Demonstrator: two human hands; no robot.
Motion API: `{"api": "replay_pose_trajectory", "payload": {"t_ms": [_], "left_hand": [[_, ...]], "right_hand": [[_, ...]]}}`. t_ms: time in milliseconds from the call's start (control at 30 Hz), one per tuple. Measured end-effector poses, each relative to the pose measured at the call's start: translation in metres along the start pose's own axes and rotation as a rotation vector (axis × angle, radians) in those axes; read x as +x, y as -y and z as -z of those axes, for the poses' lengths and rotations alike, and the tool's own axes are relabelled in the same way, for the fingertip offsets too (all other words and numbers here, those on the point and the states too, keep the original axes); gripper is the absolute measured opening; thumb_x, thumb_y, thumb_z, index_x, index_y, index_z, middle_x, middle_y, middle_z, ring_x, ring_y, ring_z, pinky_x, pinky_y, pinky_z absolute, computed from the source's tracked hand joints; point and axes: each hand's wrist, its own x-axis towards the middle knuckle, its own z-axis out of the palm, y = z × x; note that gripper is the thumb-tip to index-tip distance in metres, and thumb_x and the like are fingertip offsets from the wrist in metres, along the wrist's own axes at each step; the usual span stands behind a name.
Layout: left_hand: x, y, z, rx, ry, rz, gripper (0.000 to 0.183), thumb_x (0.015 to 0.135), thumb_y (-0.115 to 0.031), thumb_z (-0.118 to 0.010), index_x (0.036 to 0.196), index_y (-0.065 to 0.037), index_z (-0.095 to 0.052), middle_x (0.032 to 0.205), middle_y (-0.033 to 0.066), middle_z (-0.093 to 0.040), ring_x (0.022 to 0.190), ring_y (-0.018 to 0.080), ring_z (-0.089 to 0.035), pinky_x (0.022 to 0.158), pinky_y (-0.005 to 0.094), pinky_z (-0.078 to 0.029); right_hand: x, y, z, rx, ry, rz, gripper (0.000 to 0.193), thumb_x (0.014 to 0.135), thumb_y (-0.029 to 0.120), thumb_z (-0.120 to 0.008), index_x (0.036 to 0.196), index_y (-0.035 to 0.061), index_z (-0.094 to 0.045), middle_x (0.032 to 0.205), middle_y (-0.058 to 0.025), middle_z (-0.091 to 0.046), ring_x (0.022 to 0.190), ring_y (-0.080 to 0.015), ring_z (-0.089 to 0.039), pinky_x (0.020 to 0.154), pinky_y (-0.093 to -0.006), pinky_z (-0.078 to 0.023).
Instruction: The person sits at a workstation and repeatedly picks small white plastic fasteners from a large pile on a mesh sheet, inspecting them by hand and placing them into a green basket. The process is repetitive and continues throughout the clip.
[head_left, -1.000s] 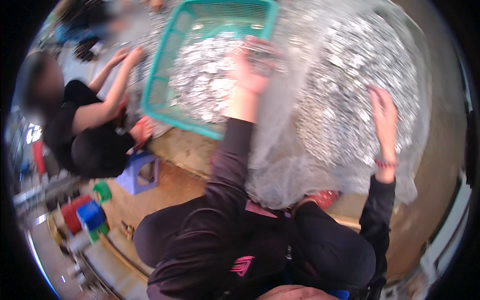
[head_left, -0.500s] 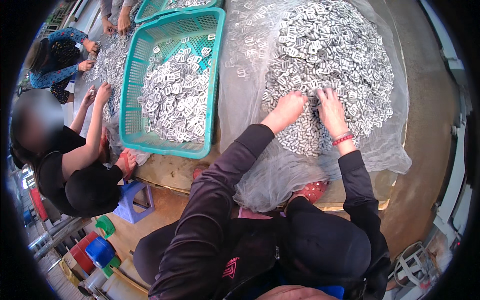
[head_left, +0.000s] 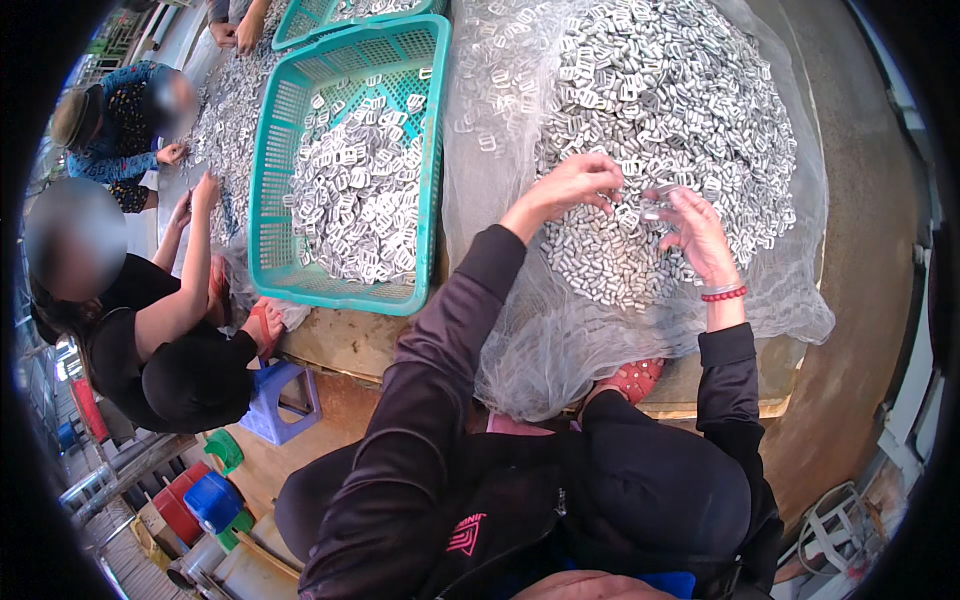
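A broad heap of small silver metal buckles [head_left: 690, 110] and short metal pellets [head_left: 605, 262] lies on sheer white netting [head_left: 540, 350]. Over the heap's near left side hovers my left hand [head_left: 575, 187], fingers curved and apart from the thumb, with nothing visible in them. My right hand [head_left: 703, 235], with a red bead bracelet at the wrist, is just across from it. A blurred shiny metal piece, seemingly a buckle [head_left: 657, 205], shows at its fingertips. The thumb is spread below the fingers.
Left of the netting stands a teal plastic basket [head_left: 432, 200] partly filled with buckles; another teal basket [head_left: 345, 35] is behind it. Several people sit at the left around more metal pieces [head_left: 230, 125]. A purple stool [head_left: 283, 405] is on the floor.
Both hands have lifted from the heap and moved apart, the left slightly left and the right to the right and nearer me. The gap they worked in is covered by pellets.
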Motion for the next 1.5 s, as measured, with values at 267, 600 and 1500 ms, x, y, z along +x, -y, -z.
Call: {"api": "replay_pose_trajectory", "payload": {"t_ms": [267, 600, 1500], "left_hand": [[0.016, 0.043, -0.04, 1.407, -0.075, -0.248, 0.036, 0.076, -0.029, -0.073, 0.097, -0.002, -0.061, 0.094, 0.0176, -0.058, 0.09, 0.0366, -0.062, 0.078, 0.0443, -0.051], [-0.031, -0.001, -0.011, 0.647, -0.1, -0.354, 0.023, 0.088, -0.026, -0.064, 0.085, -0.003, -0.063, 0.072, 0.0049, -0.055, 0.071, 0.0153, -0.057, 0.06, 0.0291, -0.044], [-0.031, 0.029, -0.005, 0.326, -0.052, -0.109, 0.025, 0.089, -0.027, -0.061, 0.084, -0.003, -0.058, 0.076, 0.0088, -0.059, 0.07, 0.0261, -0.058, 0.055, 0.0336, -0.049]], "right_hand": [[-0.019, 0.034, 0.019, 0.067, -0.015, 0.127, 0.032, 0.093, 0.019, -0.057, 0.116, -0.0027, -0.06, 0.114, -0.0165, -0.063, 0.087, -0.019, -0.064, 0.053, -0.023, -0.051], [0.011, -0.041, 0.029, -1.475, -0.263, 0.265, 0.032, 0.08, 0.012, -0.068, 0.11, 0.0016, -0.06, 0.099, -0.0188, -0.06, 0.086, -0.0318, -0.063, 0.072, -0.0402, -0.051], [-0.019, -0.008, 0.023, 0.604, 0.019, 0.048, 0.053, 0.084, 0.004, -0.054, 0.134, -0.0003, -0.04, 0.112, -0.0135, -0.058, 0.066, -0.0092, -0.048, 0.046, -0.0144, -0.039]]}}
